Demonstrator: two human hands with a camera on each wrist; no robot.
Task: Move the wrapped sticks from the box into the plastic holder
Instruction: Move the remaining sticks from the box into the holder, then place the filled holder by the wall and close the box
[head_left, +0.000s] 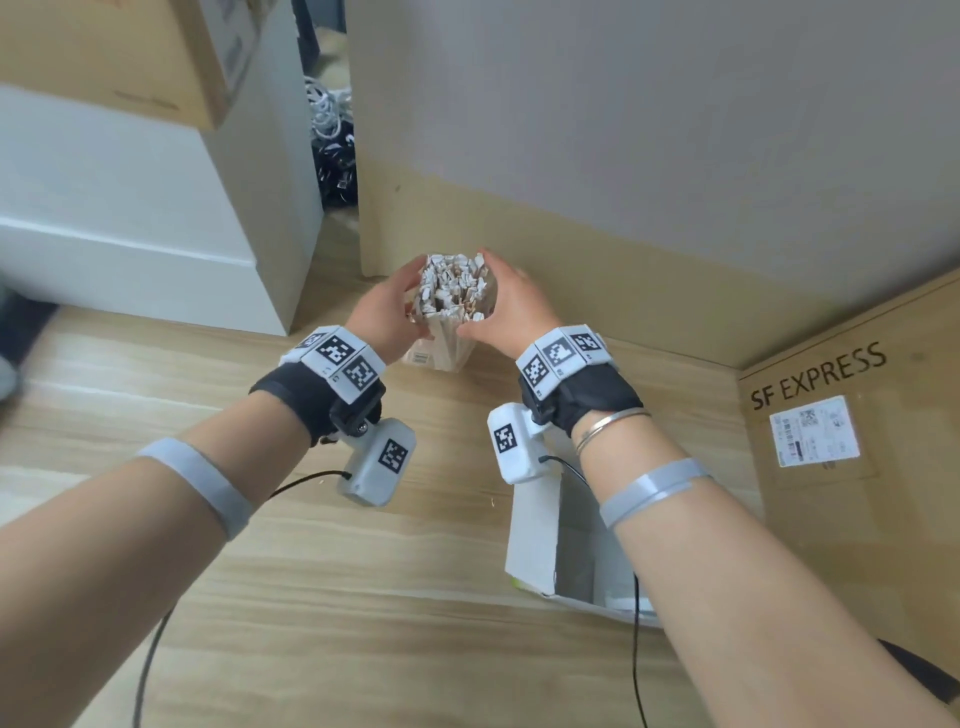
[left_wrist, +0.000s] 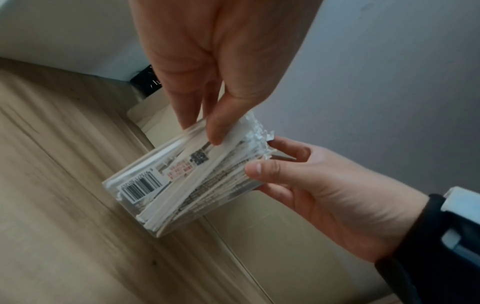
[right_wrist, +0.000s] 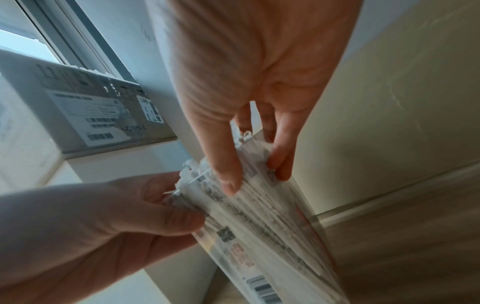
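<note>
A clear plastic holder (head_left: 441, 356) stands on the wooden surface by the wall, packed with white wrapped sticks (head_left: 449, 286) that poke out of its top. My left hand (head_left: 400, 301) grips the holder's upper left side and my right hand (head_left: 498, 304) grips its upper right side. In the left wrist view, my left hand (left_wrist: 202, 131) has thumb and fingers on the holder (left_wrist: 145, 185), whose barcode label shows. In the right wrist view, my right hand (right_wrist: 257, 181) pinches the holder (right_wrist: 259, 236) near its rim. The open white box (head_left: 535, 530) lies under my right forearm, its contents hidden.
A large SF EXPRESS cardboard carton (head_left: 831, 415) fills the right side. A white cabinet (head_left: 130, 208) with a cardboard box (head_left: 130, 52) on top stands at the left. Tangled cables (head_left: 332, 140) lie in the gap behind. A beige wall panel (head_left: 571, 234) is just behind the holder.
</note>
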